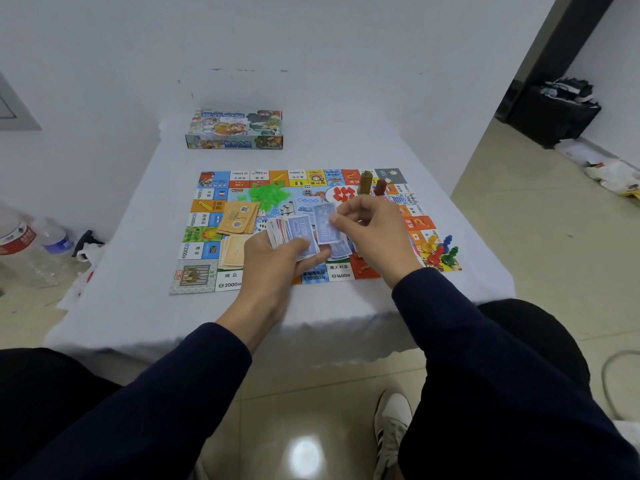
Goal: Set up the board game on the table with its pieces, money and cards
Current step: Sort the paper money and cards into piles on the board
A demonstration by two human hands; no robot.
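The colourful game board (pixel 194 275) lies flat on the white-covered table (pixel 138 237). My left hand (pixel 273 258) grips a fanned stack of paper money (pixel 289 232) above the board's near edge. My right hand (pixel 372 226) pinches a single blue note (pixel 325 223) beside that stack. More blue notes (pixel 341 251) lie on the board under my hands. Two piles of orange cards (pixel 239 218) sit at the board's left, a heap of green houses (pixel 268 195) behind them. A die (pixel 307 192) is mid-board. Coloured pawns (pixel 441 251) stand at the right corner.
The game box (pixel 235 129) stands at the table's far side near the wall. Two tall brown and red pieces (pixel 372 183) stand at the board's back right. Plastic bottles (pixel 34 244) sit on the floor to the left, a black bin (pixel 554 112) at the far right.
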